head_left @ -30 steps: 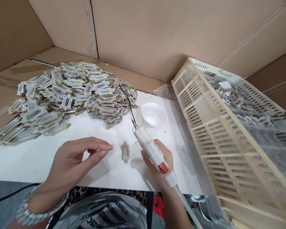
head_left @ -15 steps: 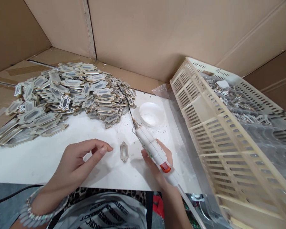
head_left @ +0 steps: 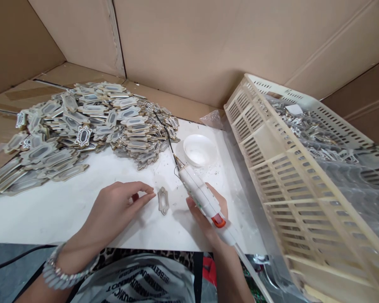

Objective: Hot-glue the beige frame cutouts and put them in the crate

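Note:
My right hand (head_left: 208, 216) grips a white glue gun (head_left: 202, 198) with an orange trigger, its nozzle pointing up and left over the white board (head_left: 66, 206). A single small ornate frame piece (head_left: 163, 200) lies flat on the board between my hands. My left hand (head_left: 116, 208) hovers just left of that piece, thumb and fingers nearly pinched, fingertips close to its edge and holding nothing.
A large heap of the same ornate pieces (head_left: 78, 126) covers the back left. A small white dish (head_left: 199, 150) sits beyond the glue gun. A cream slotted plastic crate (head_left: 290, 168) lined with plastic and holding several parts stands at the right. Cardboard walls (head_left: 192, 46) enclose the back.
My left hand has slid right and lowered, its fingertips now close to the single piece. The glue gun has stayed about where it was.

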Motion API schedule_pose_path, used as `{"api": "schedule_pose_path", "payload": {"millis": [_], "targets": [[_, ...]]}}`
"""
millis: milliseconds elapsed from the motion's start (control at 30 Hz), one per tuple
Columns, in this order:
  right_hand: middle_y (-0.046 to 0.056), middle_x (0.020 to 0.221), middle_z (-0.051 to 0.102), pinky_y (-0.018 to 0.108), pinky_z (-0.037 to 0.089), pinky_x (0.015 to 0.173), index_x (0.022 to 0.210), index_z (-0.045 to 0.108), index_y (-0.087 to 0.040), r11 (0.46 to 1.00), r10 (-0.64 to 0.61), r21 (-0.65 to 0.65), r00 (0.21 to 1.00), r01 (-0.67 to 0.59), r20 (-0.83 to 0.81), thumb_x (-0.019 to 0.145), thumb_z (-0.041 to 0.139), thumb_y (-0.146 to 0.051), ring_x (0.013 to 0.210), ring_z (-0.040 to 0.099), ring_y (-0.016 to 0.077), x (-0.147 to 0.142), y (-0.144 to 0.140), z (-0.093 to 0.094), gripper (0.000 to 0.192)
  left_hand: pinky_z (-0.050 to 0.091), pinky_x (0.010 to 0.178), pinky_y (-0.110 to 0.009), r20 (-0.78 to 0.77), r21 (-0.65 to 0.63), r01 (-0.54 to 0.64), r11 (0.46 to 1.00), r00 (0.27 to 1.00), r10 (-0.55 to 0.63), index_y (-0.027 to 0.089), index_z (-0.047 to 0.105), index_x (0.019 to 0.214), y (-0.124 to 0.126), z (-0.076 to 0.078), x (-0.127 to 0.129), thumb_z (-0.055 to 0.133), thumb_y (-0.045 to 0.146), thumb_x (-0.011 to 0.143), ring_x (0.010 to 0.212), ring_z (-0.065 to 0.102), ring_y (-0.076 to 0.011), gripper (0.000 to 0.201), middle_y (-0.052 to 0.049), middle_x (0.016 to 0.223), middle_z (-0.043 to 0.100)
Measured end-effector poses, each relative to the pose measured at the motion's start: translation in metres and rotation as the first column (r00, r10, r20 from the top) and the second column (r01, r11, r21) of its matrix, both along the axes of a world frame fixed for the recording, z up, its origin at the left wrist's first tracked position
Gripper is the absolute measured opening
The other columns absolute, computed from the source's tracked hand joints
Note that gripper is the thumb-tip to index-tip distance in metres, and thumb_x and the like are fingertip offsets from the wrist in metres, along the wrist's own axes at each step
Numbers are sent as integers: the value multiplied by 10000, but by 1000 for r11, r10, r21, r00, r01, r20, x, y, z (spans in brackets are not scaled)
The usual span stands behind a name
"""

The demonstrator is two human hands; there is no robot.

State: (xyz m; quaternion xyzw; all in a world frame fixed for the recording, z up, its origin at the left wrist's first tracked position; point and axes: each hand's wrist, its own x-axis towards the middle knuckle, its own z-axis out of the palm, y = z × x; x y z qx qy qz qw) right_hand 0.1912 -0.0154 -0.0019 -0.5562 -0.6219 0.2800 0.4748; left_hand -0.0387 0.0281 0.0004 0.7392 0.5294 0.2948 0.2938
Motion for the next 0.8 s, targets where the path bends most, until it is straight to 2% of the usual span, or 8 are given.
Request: {"api": "schedule_pose_path", "payload": {"millis": [200, 333, 433, 567, 667, 800], "targets": [[-18, 684, 576, 281, 390, 494, 720, 555, -243, 1000, 14, 18, 1000, -14, -6, 845, 631, -221, 567, 520, 156, 0, 0, 0, 148, 482, 563, -275, -55, -10, 44, 999, 997, -45, 254, 743, 894, 6, -2, 5, 469, 463, 898, 678, 686, -210, 344, -30, 809, 771], [-16, 695, 595, 286, 396, 498, 727, 569, -245, 1000, 14, 28, 1000, -13, -20, 821, 632, -203, 560, 512, 156, 0, 0, -2, 121, 514, 623, -290, -44, 8, 37, 999, 998, -37, 254, 722, 982, 8, -2, 5, 510, 420, 861, 702, 681, -204, 295, -31, 882, 753], [-10, 698, 600, 288, 399, 495, 735, 581, -244, 1000, 14, 25, 1000, -14, -14, 812, 635, -194, 554, 507, 155, 1, 0, -3, 107, 528, 639, -269, 29, 4, 40, 999, 999, -40, 263, 734, 933, 7, 0, 5, 605, 485, 843, 701, 667, -184, 273, -13, 832, 728], [-19, 677, 568, 275, 388, 488, 708, 550, -241, 999, 17, 27, 1000, -17, -18, 805, 637, -185, 544, 489, 145, 1, 0, -4, 142, 496, 553, -224, 180, -78, 49, 996, 983, -34, 256, 754, 817, 5, 4, 4, 724, 533, 786, 619, 620, -158, 280, 6, 673, 680], [-34, 648, 520, 260, 354, 475, 687, 502, -240, 1000, 3, 12, 1000, -3, -6, 806, 638, -204, 532, 458, 134, 1, 0, -3, 184, 475, 519, -210, 293, -118, 79, 990, 955, -41, 236, 759, 786, 3, 5, 3, 770, 487, 770, 595, 617, -146, 252, -6, 680, 700], [-46, 648, 501, 245, 352, 487, 684, 469, -237, 1000, 11, 9, 1000, -11, 0, 790, 638, -180, 543, 464, 123, 1, 1, -2, 207, 536, 625, -193, 394, -77, 145, 986, 913, -104, 260, 768, 829, 0, 6, 3, 776, 328, 798, 613, 638, -119, 75, 12, 753, 738]]}}
